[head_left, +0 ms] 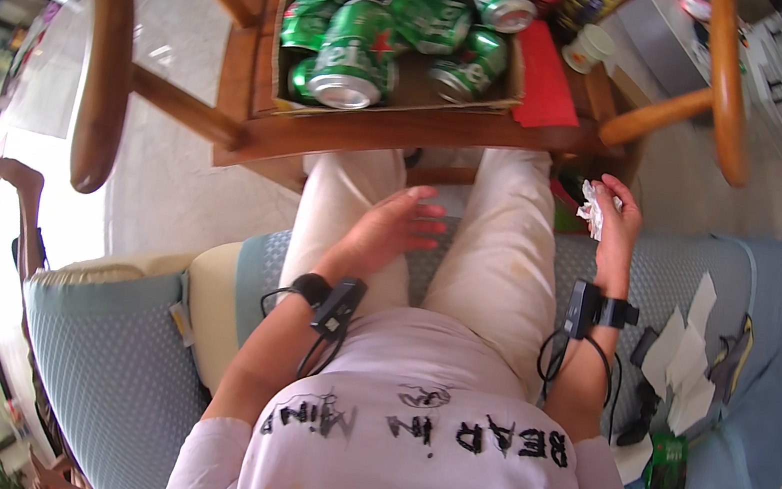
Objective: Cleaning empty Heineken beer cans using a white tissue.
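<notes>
My right hand [623, 219] is closed on a crumpled white tissue [594, 210], held out beside my right knee. Over my left thigh hovers my left hand [393, 233], its fingers stretched apart and slightly blurred, with nothing in it. Ahead of both hands, a shallow cardboard box [402, 104] rests on a wooden armchair [315, 144]. Several crushed green drink cans fill it, among them a dented can [354, 52] at its near side. Neither hand touches the box.
Beside the box lies a red paper [544, 80], with a paper cup [589, 49] behind it. Curved wooden armrests [105, 50] flank the chair. On the blue sofa [768, 291] at my right lie white papers [682, 359] and a green package [664, 488].
</notes>
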`<state>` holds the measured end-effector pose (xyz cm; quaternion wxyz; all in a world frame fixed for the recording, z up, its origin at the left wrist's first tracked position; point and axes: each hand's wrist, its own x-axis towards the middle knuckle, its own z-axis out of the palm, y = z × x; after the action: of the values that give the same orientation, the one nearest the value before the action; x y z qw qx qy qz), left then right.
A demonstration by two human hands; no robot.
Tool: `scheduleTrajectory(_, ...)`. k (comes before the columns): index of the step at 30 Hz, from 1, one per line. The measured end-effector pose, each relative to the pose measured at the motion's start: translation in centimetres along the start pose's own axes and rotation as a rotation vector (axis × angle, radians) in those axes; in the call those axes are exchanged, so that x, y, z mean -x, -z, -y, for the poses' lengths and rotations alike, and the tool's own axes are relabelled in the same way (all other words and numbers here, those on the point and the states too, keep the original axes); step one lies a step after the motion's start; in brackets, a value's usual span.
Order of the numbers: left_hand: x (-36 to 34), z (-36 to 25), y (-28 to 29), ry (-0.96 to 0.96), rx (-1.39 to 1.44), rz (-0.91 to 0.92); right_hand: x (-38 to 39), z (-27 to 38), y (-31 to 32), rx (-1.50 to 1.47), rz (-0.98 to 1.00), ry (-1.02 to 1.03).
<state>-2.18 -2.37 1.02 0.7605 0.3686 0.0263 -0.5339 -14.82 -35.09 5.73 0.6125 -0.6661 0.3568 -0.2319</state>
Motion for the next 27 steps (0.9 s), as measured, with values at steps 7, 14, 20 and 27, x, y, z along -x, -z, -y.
scheduleTrajectory(7, 0.5, -0.3, -0.3, 0.002, 0.003, -0.003, 5.7, 9.0, -12.8, 0.387, 0.373, 0.541)
scheduleTrajectory(14, -0.4, 0.4, 0.9, 0.027, 0.077, 0.059, 7.8, 12.4, -21.6, 0.672, 0.391, 1.139)
scheduleTrajectory(20, -1.7, 1.4, 1.6, -0.018, 0.021, 0.105, 7.6, 12.7, -25.8, 0.698, 0.338, 1.098)
scheduleTrajectory(27, -0.9, 0.9, 1.0, 0.005, 0.081, 0.088, 4.9, 10.9, -25.0, 0.425, 0.194, 1.217)
